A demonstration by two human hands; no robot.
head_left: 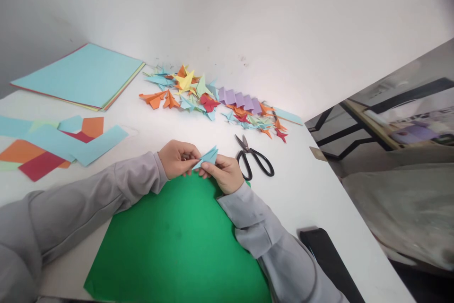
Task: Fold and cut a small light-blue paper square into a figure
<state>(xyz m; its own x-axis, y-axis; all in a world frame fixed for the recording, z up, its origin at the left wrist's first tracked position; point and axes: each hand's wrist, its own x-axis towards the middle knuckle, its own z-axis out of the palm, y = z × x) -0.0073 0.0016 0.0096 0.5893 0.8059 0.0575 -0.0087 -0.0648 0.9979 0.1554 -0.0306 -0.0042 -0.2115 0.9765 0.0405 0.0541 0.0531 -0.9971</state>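
Observation:
A small light-blue folded paper piece [209, 155] is held up between both hands, over the far edge of a green sheet [177, 241]. My left hand [179, 159] pinches its left end between thumb and fingers. On its right side, the thumb and fingers of my right hand [226, 173] are closed on the same paper. Just right of my right hand lie black-handled scissors [253, 156], blades pointing away and parted a little. Behind the hands, along the wall, sits a heap of small folded paper figures [186, 83] in several colours.
At the back left rests a stack of large coloured sheets [81, 76]. Loose paper cuttings [46, 147] overlap at the left. Purple pleated paper [241, 99] stands among the figures. A black phone-like object [329, 260] lies near my right forearm, by the white table's [301, 189] right edge.

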